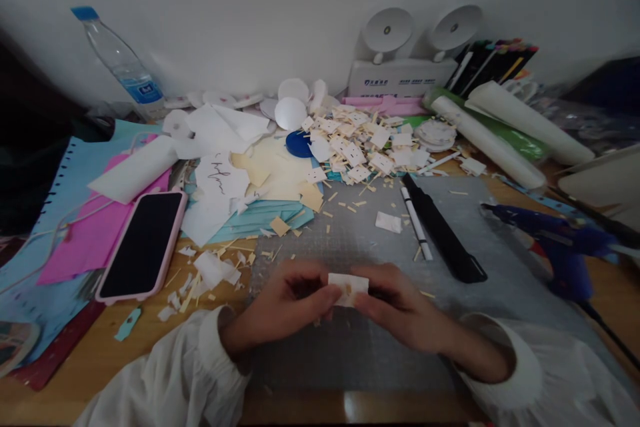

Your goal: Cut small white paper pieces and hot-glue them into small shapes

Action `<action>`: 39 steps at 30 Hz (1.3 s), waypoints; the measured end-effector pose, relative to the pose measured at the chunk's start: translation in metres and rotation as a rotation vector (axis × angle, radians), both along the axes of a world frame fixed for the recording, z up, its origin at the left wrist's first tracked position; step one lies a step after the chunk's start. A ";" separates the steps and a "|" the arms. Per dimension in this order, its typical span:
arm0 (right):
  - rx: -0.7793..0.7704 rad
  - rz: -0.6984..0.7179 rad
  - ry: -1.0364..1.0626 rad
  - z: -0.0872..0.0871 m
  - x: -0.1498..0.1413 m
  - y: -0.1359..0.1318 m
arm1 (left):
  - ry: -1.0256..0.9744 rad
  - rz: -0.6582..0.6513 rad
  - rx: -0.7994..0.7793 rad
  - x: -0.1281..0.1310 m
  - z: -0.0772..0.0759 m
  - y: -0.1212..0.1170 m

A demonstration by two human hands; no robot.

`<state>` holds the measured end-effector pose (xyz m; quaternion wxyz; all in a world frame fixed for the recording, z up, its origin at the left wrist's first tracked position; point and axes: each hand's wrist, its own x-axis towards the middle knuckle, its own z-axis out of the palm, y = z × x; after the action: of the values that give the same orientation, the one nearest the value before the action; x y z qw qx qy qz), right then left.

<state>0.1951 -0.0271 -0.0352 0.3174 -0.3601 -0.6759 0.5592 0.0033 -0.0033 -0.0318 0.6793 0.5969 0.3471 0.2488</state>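
Between my two hands, over the front of the grey cutting mat, is a small white paper piece with a tan bit at its middle. My left hand pinches its left edge, thumb on the near face. My right hand grips the right edge the same way; fingers behind the paper are partly hidden. Another small white paper piece lies on the mat beyond. Farther back is a heap of small white cards with dots and thin wooden sticks.
A black cutter-like tool and a white pen lie right of centre. A blue glue gun rests at the right. Left are a phone, paper scraps and a water bottle. Paper rolls and a twin-head lamp stand behind.
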 end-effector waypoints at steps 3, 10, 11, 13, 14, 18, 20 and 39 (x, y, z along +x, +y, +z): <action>-0.019 -0.011 -0.066 -0.003 0.001 -0.001 | 0.023 -0.009 0.083 -0.001 0.003 0.000; 0.028 0.048 -0.064 0.000 0.001 -0.002 | 0.031 -0.061 0.080 -0.002 0.004 -0.001; 0.030 0.055 -0.063 0.001 0.000 -0.002 | 0.031 -0.077 0.082 -0.002 0.003 -0.001; 0.024 0.066 -0.065 0.003 0.000 -0.002 | 0.040 -0.105 0.095 -0.003 0.004 -0.001; 0.020 0.071 -0.066 0.004 -0.001 -0.002 | 0.048 -0.113 0.101 -0.003 0.004 -0.001; -0.001 0.082 -0.065 0.005 -0.001 -0.002 | 0.052 -0.102 0.100 -0.002 0.007 0.000; -0.014 0.091 -0.058 0.005 -0.001 -0.002 | 0.037 -0.086 0.097 -0.002 0.007 0.000; 0.186 -0.145 -0.284 -0.005 0.008 0.020 | 0.258 0.251 0.390 -0.005 0.005 -0.013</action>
<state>0.2029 -0.0071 -0.0405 0.2900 -0.4523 -0.7350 0.4136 -0.0016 -0.0166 -0.0270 0.4651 0.6956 0.4478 0.3151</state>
